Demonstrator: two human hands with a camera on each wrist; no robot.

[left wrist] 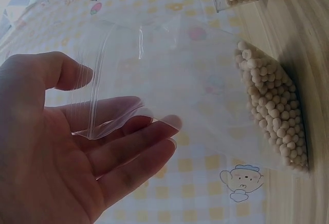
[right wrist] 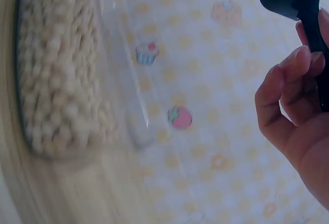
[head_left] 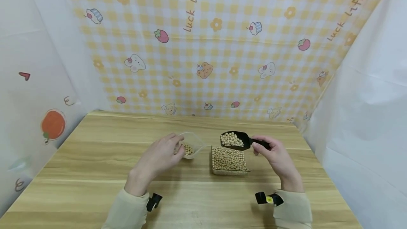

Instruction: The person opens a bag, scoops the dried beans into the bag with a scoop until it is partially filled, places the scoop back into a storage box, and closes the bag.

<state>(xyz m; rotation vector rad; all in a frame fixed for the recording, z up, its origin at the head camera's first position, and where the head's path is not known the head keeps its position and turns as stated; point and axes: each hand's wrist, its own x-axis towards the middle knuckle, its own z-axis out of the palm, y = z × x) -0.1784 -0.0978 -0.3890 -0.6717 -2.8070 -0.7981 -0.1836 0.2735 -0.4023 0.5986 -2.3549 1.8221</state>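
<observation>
My left hand [head_left: 159, 155] holds a clear zip bag [left wrist: 169, 75] near its mouth, thumb on one side and fingers on the other. Soybeans [left wrist: 275, 111] fill the lower end of the bag, which stands at the wooden table. My right hand [head_left: 276, 154] grips the handle of a black scoop [head_left: 246, 140], its bowl heaped with soybeans [head_left: 231, 139]. Below the scoop sits a clear rectangular box [head_left: 230, 173] full of soybeans, to the right of the bag. In the right wrist view the scoop's bowl is partly cut off.
The wood-grain table [head_left: 197, 200] reaches back to a yellow checked cloth [head_left: 190, 73] hung behind it. White sheets [head_left: 365, 98] hang along both sides. A black wrist strap [head_left: 269, 199] is on each sleeve.
</observation>
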